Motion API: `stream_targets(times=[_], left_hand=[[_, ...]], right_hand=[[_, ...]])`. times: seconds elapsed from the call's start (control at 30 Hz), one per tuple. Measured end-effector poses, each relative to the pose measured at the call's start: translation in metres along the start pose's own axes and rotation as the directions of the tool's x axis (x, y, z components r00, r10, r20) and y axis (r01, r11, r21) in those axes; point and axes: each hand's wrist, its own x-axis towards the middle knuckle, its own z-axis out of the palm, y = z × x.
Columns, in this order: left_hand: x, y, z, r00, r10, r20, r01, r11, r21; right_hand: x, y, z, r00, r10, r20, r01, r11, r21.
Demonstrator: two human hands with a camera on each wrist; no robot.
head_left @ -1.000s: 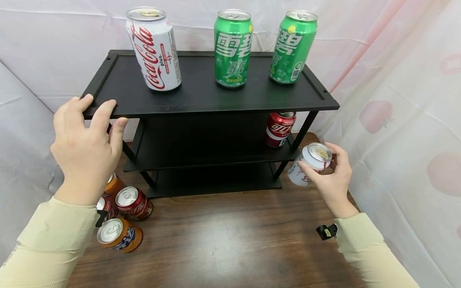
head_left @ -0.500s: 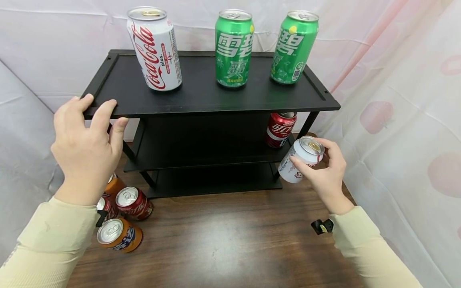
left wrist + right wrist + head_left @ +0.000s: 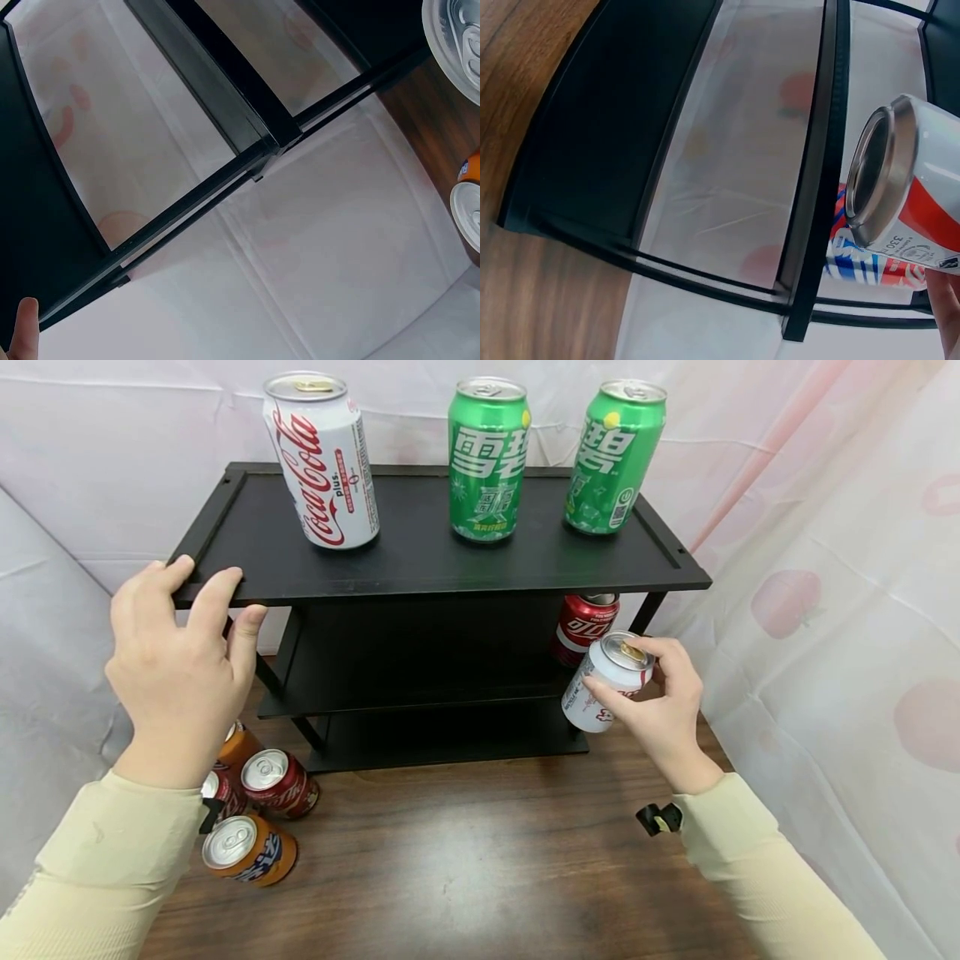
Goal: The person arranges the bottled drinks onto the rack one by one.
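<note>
My right hand (image 3: 663,718) holds a white Coca-Cola can (image 3: 592,697), thumb on the near side and fingers at the far side. The can tilts in front of the right end of the black three-tier shelf (image 3: 420,572). In the right wrist view, the bottom of this white can (image 3: 926,187) faces the camera. A red cola can (image 3: 581,627) stands behind it on the middle tier, partly hidden. At the top tier's front left corner, my left hand (image 3: 176,668) grips the edge, fingers on top and thumb at the front. One fingertip (image 3: 26,322) shows in the left wrist view.
On the top tier stand a white Coca-Cola can (image 3: 326,468) and two green Sprite cans, one central (image 3: 487,464) and one right (image 3: 615,464). Orange soda cans (image 3: 262,856) and dark red cans (image 3: 288,789) stand on the wooden table (image 3: 465,860), left. White curtains surround the shelf.
My right hand has carried the white can leftward and slightly up, from beside the shelf to in front of its right end. My left hand stays at the corner.
</note>
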Motion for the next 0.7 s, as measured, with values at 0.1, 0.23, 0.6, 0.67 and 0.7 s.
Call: stream_targets(times=[0.1, 0.23, 0.6, 0.67, 0.7], left_hand=[[0.000, 0.000, 0.000, 1.000, 0.001, -0.003, -0.001, 1.000, -0.001], [0.000, 0.001, 0.000, 1.000, 0.000, -0.009, 0.000, 1.000, -0.002], [0.001, 0.001, 0.000, 1.000, -0.004, -0.015, 0.004, 1.000, -0.006], [0.001, 0.002, 0.001, 1.000, -0.004, -0.018, 0.003, 1.000, -0.008], [0.001, 0.002, 0.001, 1.000, -0.004, -0.018, 0.003, 1.000, -0.010]], right_hand=[[0.000, 0.011, 0.002, 1.000, -0.003, 0.004, 0.003, 1.000, -0.001], [0.000, 0.018, 0.006, 1.000, -0.004, 0.010, 0.004, 1.000, 0.002], [0.006, 0.014, 0.024, 0.999, -0.018, 0.035, 0.017, 1.000, 0.017], [0.008, 0.012, 0.028, 0.999, -0.021, 0.030, 0.021, 1.000, 0.011], [0.009, 0.011, 0.030, 0.999, -0.021, 0.027, 0.021, 1.000, 0.009]])
